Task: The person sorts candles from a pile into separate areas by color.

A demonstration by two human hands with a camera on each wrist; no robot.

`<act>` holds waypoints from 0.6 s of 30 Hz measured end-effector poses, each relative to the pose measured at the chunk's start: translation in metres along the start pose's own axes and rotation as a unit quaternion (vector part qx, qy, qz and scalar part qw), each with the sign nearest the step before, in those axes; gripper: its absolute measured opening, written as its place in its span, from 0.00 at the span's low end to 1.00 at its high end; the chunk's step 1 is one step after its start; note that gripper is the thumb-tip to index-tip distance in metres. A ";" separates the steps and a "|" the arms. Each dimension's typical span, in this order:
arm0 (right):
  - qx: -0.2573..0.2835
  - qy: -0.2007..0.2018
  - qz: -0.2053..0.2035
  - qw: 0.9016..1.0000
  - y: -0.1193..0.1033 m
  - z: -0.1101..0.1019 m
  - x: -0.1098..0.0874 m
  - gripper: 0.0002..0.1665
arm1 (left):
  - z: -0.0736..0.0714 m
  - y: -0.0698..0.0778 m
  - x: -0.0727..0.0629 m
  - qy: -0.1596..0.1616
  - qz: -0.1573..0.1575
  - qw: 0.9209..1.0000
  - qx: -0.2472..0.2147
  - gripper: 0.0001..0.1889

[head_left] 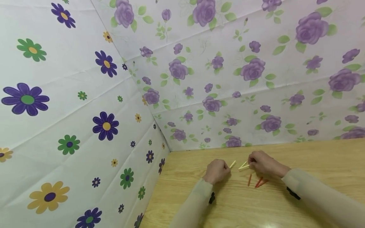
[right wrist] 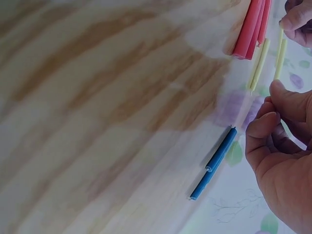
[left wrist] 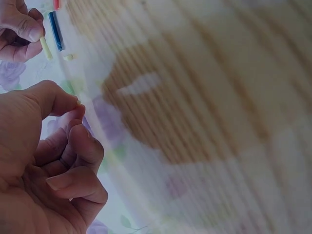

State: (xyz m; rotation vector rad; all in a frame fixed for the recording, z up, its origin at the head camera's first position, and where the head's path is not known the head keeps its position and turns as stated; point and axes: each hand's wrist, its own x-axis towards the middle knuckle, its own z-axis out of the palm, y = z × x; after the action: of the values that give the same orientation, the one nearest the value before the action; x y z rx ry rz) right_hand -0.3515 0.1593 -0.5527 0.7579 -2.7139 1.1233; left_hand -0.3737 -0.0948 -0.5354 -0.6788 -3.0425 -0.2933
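Between thumb and index finger, my left hand [head_left: 217, 171] pinches a thin yellow candle [head_left: 233, 164]; only its end shows in the left wrist view. My right hand [head_left: 263, 163] pinches a second yellow candle [right wrist: 280, 61] by one end, pointing it toward the left hand. Another yellow candle [right wrist: 260, 64] lies on the table close by. Several red candles [head_left: 258, 182] lie loosely grouped on the near side of the right hand. Two blue candles [right wrist: 222, 153] lie almost end to end in the right wrist view; the right hand hides them from the head view.
The wooden table [head_left: 236, 205] carries all the candles. A purple-rose sheet [head_left: 211, 79] hangs behind the table's far edge. On the left, a sheet with daisies [head_left: 71, 110] closes off that side. Dark wrist straps [head_left: 293, 193] sit under both sleeves.
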 end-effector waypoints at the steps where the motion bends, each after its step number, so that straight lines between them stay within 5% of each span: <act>1: -0.002 0.000 0.001 1.000 0.000 0.000 0.001 0.13 | 0.000 0.000 0.000 0.001 0.001 1.000 0.005 0.09; 18: -0.024 -0.001 -0.006 1.000 0.007 0.011 0.008 0.14 | 0.004 0.002 0.007 -0.003 0.012 1.000 0.026 0.08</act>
State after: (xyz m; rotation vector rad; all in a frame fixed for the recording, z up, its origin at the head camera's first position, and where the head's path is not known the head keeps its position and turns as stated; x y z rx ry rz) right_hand -0.3614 0.1526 -0.5633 0.7683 -2.7236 1.0528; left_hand -0.3792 -0.0891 -0.5388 -0.7131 -3.0327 -0.2126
